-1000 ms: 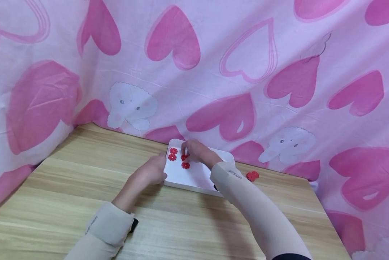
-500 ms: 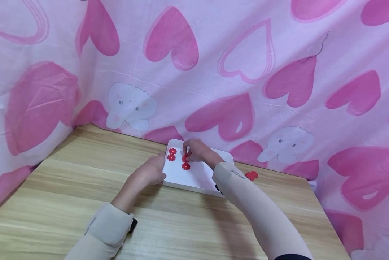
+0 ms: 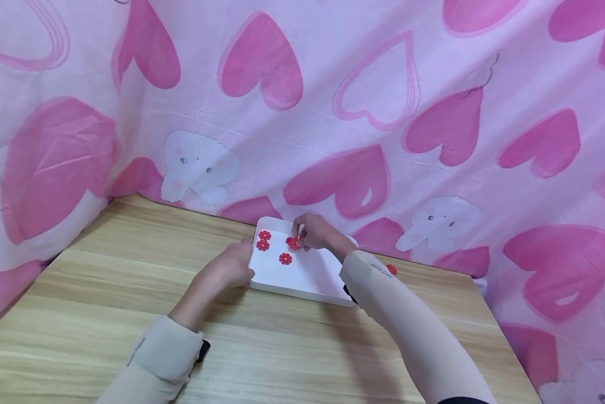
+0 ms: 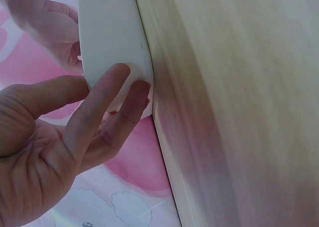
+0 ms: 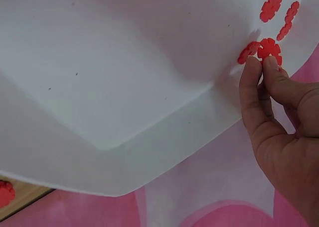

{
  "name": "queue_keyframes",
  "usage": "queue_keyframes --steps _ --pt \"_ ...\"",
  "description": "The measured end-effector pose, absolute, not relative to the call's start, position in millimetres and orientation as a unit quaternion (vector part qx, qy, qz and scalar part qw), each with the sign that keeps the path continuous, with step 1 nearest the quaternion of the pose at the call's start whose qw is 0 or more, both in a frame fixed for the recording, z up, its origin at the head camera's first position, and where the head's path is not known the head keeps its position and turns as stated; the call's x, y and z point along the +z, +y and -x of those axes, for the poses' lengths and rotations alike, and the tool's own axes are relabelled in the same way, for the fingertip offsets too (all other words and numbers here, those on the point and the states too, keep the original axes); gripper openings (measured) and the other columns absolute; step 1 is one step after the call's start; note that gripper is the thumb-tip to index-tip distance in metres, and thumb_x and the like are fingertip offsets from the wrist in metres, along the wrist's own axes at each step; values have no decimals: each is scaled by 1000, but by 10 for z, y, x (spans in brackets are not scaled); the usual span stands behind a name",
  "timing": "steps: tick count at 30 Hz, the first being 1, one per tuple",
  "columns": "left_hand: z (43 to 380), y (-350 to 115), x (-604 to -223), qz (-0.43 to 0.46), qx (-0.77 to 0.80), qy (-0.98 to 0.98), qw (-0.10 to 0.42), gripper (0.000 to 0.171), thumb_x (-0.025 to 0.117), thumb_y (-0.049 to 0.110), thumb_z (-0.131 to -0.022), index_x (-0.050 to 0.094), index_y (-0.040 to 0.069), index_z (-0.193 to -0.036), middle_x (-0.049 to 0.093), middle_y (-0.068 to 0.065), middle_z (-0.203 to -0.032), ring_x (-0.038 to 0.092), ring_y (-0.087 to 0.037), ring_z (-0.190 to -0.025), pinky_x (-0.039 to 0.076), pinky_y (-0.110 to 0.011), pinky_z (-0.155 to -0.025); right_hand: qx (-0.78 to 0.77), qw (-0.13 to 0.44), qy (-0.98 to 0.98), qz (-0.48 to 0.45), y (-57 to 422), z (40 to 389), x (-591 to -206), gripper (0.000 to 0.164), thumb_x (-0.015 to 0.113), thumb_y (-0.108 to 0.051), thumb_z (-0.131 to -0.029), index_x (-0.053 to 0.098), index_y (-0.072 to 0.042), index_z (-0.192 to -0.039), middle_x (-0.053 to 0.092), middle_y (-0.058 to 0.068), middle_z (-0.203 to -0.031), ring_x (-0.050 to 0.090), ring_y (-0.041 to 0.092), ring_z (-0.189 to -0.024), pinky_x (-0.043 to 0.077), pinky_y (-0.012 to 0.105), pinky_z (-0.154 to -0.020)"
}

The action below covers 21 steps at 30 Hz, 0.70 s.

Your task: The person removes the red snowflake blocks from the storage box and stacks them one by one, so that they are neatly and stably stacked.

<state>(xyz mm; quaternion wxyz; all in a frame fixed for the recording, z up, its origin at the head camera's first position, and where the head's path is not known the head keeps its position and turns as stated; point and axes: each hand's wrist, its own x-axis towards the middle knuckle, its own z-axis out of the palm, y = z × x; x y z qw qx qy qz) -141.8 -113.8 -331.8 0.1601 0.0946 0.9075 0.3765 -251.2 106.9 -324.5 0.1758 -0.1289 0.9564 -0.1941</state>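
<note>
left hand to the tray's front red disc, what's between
Head view: only the white tray, its rim and bare floor, between left hand and front red disc.

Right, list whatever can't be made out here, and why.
Head: part of the tray at its right end, behind the right sleeve.
Head: sleeve lettering, too blurred to read surely.
Right wrist: red piece outside the tray, cut off by the left edge.
Right wrist: part of the pinched red piece, behind the right grip.
Left wrist: tray's inside, behind its outer wall.
</note>
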Motion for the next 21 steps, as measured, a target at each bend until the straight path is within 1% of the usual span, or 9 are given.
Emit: queue_keyframes --steps 5,9,13,17,20,21 --pt "1422 -1141 -3317 -96 369 910 162 55 67 -5 -96 44 -15 -145 65 -26 -122 63 -32 -101 62 -42 -89 -194 174 958 123 1184 2519 -3221 10 77 1 -95 71 -4 -101 67 10 -99 68 21 -81 65 27 -73" --pt "1412 -1148 -3317 -96 373 909 157 56 68 -6 -95 44 -14 -146 64 -27 -125 62 -33 -102 60 -45 -93 -189 171 960 113 1291 2516 -3187 11 78 0 -95 70 -7 -96 68 11 -98 68 21 -78 65 27 -72" --pt "1401 -1157 -3318 -96 380 907 152 57 68 -6 -94 45 -13 -145 64 -27 -128 61 -34 -104 59 -47 -96 -187 166 963 101 1403 2509 -3136 12 78 1 -95 69 -7 -96 68 11 -97 68 20 -76 66 29 -72" --pt "1390 -1155 -3317 -94 389 903 154 58 69 -7 -93 45 -11 -146 63 -26 -130 60 -34 -106 58 -49 -98 -203 166 960 94 1528 2487 -3072 12 77 4 -94 68 -3 -97 68 12 -93 67 20 -72 67 36 -77" --pt "1388 -1149 -3318 -95 388 904 152 56 69 -7 -93 47 -11 -145 64 -26 -128 60 -33 -105 59 -48 -97 -224 166 956 91 1642 2472 -3014 12 75 7 -94 67 0 -99 69 15 -92 68 20 -71 68 45 -83" --pt "1388 -1148 -3317 -97 388 904 151 56 68 -7 -93 47 -11 -145 64 -25 -127 60 -33 -104 59 -48 -97 -229 165 955 90 1685 2471 -2994 12 74 8 -94 67 0 -100 70 16 -93 69 21 -72 68 46 -83"
